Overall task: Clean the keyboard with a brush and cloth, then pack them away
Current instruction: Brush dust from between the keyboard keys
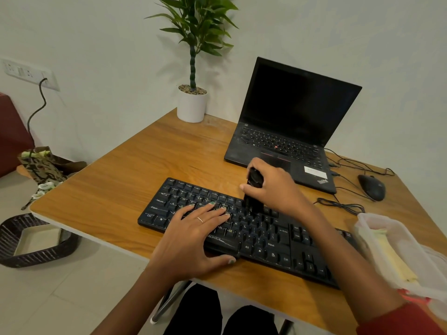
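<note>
**Now brushing the top rows**

Right, I'm looking down at the black full-size keyboard (242, 228), lying slantwise on the orange-brown wooden table (125, 180). My left hand (193, 240) lies flat on its left half, fingers straight and spread over the letter keys, thumb along the front edge. My right hand (275, 187) is clenched round the black brush (254, 189), handle up in the fist, dark bristles down on the keys near the number row, just right of my left fingertips. Behind the keyboard an open black laptop (290, 131) shows a dark screen, with a black wired mouse (371, 187) to its right. At the near right edge sits a clear plastic container (396, 250) with a pale yellow cloth (394, 259) inside. A white potted plant (192, 102) stands at the far corner.
</note>
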Demonstrator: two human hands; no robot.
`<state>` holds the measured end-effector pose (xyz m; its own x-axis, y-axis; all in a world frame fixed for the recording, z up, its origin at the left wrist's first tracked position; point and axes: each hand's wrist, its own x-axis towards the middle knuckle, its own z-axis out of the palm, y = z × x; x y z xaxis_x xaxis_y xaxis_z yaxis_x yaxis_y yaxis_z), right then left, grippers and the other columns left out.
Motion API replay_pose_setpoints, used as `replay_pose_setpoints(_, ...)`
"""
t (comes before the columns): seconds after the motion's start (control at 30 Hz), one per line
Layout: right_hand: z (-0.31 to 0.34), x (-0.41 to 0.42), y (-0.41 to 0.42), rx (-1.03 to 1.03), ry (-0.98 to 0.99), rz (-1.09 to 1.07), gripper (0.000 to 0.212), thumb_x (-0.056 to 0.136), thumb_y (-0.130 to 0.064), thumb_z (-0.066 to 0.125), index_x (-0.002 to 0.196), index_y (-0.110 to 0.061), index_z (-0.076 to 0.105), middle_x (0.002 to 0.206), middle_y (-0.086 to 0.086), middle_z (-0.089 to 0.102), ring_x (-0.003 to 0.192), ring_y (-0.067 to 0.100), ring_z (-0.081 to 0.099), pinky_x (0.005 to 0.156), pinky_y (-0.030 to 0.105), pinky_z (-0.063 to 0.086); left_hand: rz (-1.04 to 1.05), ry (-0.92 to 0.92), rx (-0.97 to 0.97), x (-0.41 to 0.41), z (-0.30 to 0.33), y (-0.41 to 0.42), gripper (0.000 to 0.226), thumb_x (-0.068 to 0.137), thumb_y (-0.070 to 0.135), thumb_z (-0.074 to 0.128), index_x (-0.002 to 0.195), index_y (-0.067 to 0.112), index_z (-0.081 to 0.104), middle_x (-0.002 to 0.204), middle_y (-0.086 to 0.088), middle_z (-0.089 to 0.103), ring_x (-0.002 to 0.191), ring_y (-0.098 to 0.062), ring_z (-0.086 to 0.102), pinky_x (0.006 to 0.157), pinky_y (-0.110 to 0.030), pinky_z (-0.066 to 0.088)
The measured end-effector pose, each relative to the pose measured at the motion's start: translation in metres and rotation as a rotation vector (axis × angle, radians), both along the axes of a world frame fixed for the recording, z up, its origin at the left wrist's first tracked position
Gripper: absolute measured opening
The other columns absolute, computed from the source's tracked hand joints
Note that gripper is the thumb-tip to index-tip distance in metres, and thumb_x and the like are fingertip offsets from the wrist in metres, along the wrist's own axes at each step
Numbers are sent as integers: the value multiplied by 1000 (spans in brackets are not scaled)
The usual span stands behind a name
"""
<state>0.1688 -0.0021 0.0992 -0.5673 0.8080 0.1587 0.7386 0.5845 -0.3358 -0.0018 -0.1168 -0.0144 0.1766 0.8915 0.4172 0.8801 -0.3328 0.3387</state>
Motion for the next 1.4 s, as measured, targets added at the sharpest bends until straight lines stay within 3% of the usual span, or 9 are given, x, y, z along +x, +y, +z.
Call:
replay_pose_setpoints(0.17, 3, 10, 2, -100, 102, -119, 24, 83, -30, 65, 94, -16, 49, 84, 4, 60, 78, 23, 60, 65, 41, 54, 40, 4, 9, 0, -1, 0, 90, 71, 87, 43, 141, 31, 45, 144, 15, 44, 139, -5, 30, 113, -38, 19)
replay_pose_setpoints(0.23, 0, 6, -2, -9, 80, -163, 24, 84, -30, 64, 96, -16, 48, 83, 5, 60, 75, 22, 61, 65, 41, 54, 46, 5, 3, 0, -1, 0, 90, 71, 88, 43, 140, 30, 46, 143, 15, 46, 138, -5, 31, 113, -37, 17)
replay_pose_setpoints(0.47, -1, -9, -9, -8, 64, -86, 24, 84, -32, 63, 92, -16, 47, 80, 2, 60, 72, 19, 59, 62, 35, 49, 56, 2, -5, 1, -1, -1, 91, 69, 88, 44, 140, 31, 46, 143, 14, 47, 136, -3, 33, 113, -39, 24)
replay_pose_setpoints(0.57, -7, -12, -7, 106, 105, -114, 24, 85, -31, 62, 96, -16, 47, 79, 4, 60, 70, 21, 59, 62, 38, 51, 53, 9, -14, 1, -1, -1, 91, 70, 89, 43, 140, 31, 46, 143, 15, 47, 135, -2, 33, 113, -35, 19)
replay_pose_setpoints(0.73, -10, -20, -3, 20, 152, -71, 23, 84, -31, 64, 93, -16, 49, 79, 3, 60, 71, 20, 59, 62, 37, 50, 53, 4, -17, 1, 0, -1, 91, 70, 89, 41, 139, 31, 47, 142, 14, 47, 135, -3, 34, 112, -31, 13)
replay_pose_setpoints(0.87, -20, -29, 2, 154, 246, -87, 24, 86, -31, 62, 100, -16, 48, 75, 0, 59, 66, 16, 58, 59, 31, 48, 55, 3, -19, 1, 0, -1, 91, 69, 89, 43, 139, 32, 47, 143, 15, 46, 135, -2, 33, 113, -32, 14)
replay_pose_setpoints(0.97, -20, -30, 4, 49, 289, -26, 26, 84, -32, 65, 98, -17, 49, 76, 0, 58, 67, 16, 56, 59, 29, 45, 56, 0, -23, 1, 0, -1, 92, 69, 90, 42, 140, 33, 45, 145, 17, 43, 137, 1, 28, 114, -32, 14)
replay_pose_setpoints(1.07, -18, -20, 11, -112, 386, 8, 26, 83, -33, 68, 95, -20, 49, 83, 2, 59, 74, 22, 58, 65, 41, 50, 57, 6, -24, 0, 1, -1, 92, 68, 90, 43, 141, 34, 44, 145, 19, 41, 137, 2, 26, 114, -31, 11)
replay_pose_setpoints(1.4, -16, -20, 8, -70, 302, 27, 25, 86, -32, 65, 95, -19, 47, 77, 1, 57, 67, 20, 57, 60, 38, 49, 60, 6, -23, 1, 1, -1, 92, 68, 90, 42, 141, 34, 44, 145, 19, 41, 137, 3, 24, 113, -30, 9)
